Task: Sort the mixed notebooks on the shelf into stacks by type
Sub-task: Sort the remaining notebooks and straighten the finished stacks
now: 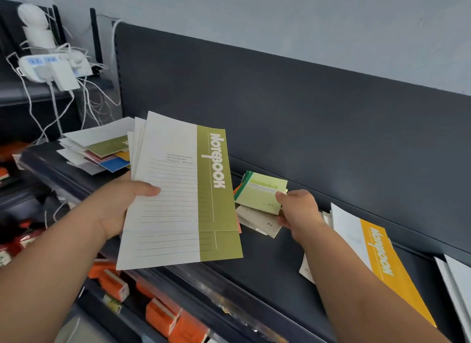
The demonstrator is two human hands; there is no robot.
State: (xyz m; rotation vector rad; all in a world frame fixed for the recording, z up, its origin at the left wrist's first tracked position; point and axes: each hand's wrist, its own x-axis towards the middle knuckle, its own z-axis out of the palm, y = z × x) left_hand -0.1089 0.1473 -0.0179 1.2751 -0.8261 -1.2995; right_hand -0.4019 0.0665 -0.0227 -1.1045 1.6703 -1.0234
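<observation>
The left hand (pixel 119 205) pinches the olive notebooks (pixel 178 202) under its thumb, keeping that type together. The right hand (pixel 298 210) pinches a small green pad (pixel 260 193), perhaps to stack it

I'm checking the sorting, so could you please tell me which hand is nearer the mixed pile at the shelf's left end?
Left. The left hand holds olive notebooks just in front of that pile; the right hand is farther right, gripping the Gambit pad.

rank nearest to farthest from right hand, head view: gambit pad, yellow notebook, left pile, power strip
1. gambit pad, in the right hand
2. yellow notebook, just right
3. left pile, shelf's far left
4. power strip, top left
</observation>
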